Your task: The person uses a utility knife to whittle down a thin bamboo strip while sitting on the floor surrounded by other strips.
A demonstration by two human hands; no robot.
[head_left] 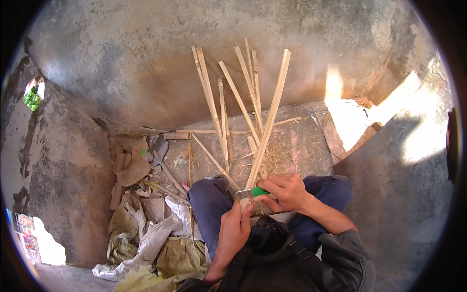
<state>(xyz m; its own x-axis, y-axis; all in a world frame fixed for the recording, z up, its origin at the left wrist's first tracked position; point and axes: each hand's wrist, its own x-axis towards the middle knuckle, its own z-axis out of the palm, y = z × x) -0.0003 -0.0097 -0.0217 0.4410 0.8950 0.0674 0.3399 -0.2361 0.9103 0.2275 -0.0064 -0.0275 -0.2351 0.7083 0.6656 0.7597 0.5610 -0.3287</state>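
Observation:
My right hand [288, 192] is closed around the green handle of a small knife [260, 191]. Its thin blade points left and lies across the lower end of a long, pale split-wood strip [270, 114], which looks like bamboo. That strip slants up and away toward the wall. Below the blade, my left hand [230, 230] pinches the near end of the strip between thumb and fingers. Both hands are close together between my bent knees. Just beyond them, thin shavings [278, 158] are scattered on the floor.
Several more pale strips [209, 90] lean against the concrete wall [233, 24] ahead. Crumpled sacks [146, 238] lie at the left, with broken pieces and sticks [134, 170] behind them. Low walls enclose both sides. Sunlight falls on a sheet [349, 127] at the far right corner.

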